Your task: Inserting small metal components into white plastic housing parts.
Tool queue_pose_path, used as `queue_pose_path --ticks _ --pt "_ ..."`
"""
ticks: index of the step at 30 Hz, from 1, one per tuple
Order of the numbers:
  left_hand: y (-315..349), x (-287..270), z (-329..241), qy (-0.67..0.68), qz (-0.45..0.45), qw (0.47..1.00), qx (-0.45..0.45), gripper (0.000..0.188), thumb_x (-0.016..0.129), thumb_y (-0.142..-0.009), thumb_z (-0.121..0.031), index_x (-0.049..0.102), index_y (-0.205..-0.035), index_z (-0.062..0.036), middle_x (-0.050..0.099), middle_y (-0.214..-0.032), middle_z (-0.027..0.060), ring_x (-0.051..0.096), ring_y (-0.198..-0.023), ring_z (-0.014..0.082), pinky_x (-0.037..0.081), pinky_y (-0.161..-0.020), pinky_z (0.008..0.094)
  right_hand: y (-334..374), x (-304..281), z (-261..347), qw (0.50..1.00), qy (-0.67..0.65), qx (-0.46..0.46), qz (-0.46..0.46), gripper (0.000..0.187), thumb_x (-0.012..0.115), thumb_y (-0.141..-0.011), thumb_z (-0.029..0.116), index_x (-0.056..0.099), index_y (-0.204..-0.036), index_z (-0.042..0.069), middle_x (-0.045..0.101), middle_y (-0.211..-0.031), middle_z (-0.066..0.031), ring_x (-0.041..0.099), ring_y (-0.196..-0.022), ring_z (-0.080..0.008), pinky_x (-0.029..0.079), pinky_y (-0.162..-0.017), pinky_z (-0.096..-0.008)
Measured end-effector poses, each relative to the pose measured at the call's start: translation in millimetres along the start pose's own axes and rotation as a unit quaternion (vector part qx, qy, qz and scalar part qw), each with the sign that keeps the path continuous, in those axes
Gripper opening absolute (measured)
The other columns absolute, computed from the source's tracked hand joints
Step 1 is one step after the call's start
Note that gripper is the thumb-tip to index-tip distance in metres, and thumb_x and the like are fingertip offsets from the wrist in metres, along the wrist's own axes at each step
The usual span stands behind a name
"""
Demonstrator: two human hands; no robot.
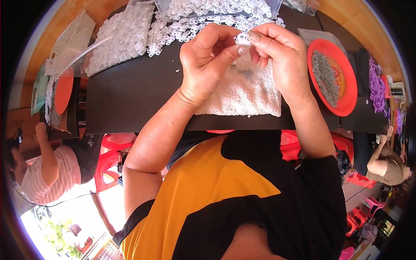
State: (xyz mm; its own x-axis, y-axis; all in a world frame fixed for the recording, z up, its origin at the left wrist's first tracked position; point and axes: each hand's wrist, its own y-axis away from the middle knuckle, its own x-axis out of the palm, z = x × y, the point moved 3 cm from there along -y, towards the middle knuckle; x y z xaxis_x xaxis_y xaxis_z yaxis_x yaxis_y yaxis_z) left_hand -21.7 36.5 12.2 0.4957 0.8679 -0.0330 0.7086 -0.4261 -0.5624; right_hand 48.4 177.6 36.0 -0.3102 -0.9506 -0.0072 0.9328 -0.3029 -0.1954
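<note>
Pinches a small, white, holed plastic piece (243, 39) at twelve o'clock in bare left hand (209, 65) and bare right hand (285, 56), both nearly closed on it, by the far end of a white terry towel (247, 97). Appears mid-handling, perhaps aligning; likely calls for steady pressure.

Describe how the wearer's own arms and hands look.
The left hand and right hand wear no gloves. Both forearms are bare. The short left sleeve is black and yellow-orange; the short right sleeve is black.
</note>
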Motion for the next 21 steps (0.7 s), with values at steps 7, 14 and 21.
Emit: queue_pose_path --ticks 7,14,21 --pt "-0.5 0.8 0.9 0.091 0.011 0.973 -0.213 0.012 0.070 -0.085 -0.006 0.066 -0.095 -0.0002 0.064 -0.077 0.0023 0.057 -0.063 0.0068 0.045 -0.053 0.0200 -3.0 -5.2 -1.1 1.000 -0.014 -0.004 -0.026 0.014 0.062 -0.090 0.012 0.065 -0.086 -0.001 0.052 -0.063 0.0018 0.051 -0.060 -0.0080 0.037 -0.056 -0.0210" --pt "-1.9 -1.2 4.2 0.180 -0.001 0.951 -0.253 0.011 0.069 -0.085 -0.009 0.066 -0.089 0.0010 0.064 -0.070 0.0040 0.056 -0.056 0.0079 0.042 -0.048 0.0205 -4.1 -0.9 -4.8 1.000 -0.009 0.008 -0.005 0.014 0.061 -0.091 0.012 0.065 -0.088 -0.001 0.052 -0.065 0.0013 0.054 -0.062 -0.0098 0.037 -0.058 -0.0214" --pt "-1.4 0.2 2.2 0.156 -0.016 0.956 -0.250 0.007 0.062 -0.085 -0.005 0.063 -0.084 0.0009 0.062 -0.066 0.0044 0.053 -0.054 0.0077 0.041 -0.048 0.0218 -3.6 5.2 -4.8 0.999 -0.047 0.021 0.002 0.011 0.064 -0.089 0.012 0.065 -0.086 0.002 0.054 -0.067 0.0025 0.048 -0.060 -0.0036 0.038 -0.053 -0.0194"
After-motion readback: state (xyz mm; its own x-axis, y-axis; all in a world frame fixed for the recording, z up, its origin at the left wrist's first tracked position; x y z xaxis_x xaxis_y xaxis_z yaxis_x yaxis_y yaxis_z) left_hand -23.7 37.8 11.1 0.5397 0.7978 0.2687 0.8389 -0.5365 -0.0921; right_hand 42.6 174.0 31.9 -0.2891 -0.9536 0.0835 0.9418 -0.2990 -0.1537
